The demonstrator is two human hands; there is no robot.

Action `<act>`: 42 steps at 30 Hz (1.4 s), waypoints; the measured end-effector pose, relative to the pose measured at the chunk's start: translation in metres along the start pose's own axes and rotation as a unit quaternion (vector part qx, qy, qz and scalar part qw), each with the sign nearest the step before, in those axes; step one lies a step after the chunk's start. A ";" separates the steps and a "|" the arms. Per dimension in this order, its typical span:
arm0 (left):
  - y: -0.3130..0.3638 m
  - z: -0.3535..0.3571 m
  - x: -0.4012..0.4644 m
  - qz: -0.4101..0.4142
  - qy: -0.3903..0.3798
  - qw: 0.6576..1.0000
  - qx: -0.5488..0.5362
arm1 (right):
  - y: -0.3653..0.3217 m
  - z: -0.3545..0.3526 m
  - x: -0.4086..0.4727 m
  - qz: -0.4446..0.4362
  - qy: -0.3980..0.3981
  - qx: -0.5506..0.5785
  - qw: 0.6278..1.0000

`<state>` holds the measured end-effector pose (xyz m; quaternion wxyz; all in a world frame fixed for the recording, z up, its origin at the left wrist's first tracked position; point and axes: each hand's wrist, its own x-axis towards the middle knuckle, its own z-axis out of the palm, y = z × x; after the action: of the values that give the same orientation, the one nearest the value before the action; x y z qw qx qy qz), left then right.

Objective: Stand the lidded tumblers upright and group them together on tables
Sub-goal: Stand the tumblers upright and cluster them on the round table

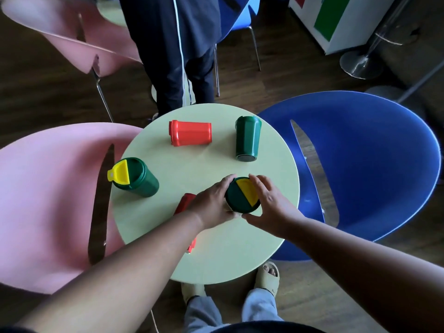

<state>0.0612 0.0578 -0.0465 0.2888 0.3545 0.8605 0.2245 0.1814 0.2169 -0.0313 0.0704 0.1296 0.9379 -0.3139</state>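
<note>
Both hands (242, 203) cup upright green tumbler (237, 200), yellow-green lid

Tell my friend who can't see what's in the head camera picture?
Two hands, left hand and right hand, hold an upright green cup with a yellow flap on a round table. Four more cups lie tipped over: two green, two orange. Pink and blue chairs stand around.

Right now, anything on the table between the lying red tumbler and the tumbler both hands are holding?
Nothing. In the head view, bare table separates the red tumbler from the green tumbler that the left hand and right hand hold.
</note>
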 end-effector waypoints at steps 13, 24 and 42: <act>-0.041 -0.028 -0.044 -0.066 0.057 0.996 -0.021 | -0.034 -0.008 -0.003 -0.081 0.050 -0.081 0.992; -0.110 -0.022 -0.090 -0.250 0.059 0.956 -0.140 | -0.126 0.046 0.026 -0.014 -0.163 0.004 0.987; -0.115 -0.026 -0.083 -0.256 0.025 0.942 -0.214 | -0.122 0.104 0.060 0.303 -0.158 0.354 0.871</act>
<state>0.0371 -0.0827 -0.0677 0.3842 0.0462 0.8610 0.3300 0.0944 0.0724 -0.0567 0.2590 0.3726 0.6550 -0.6042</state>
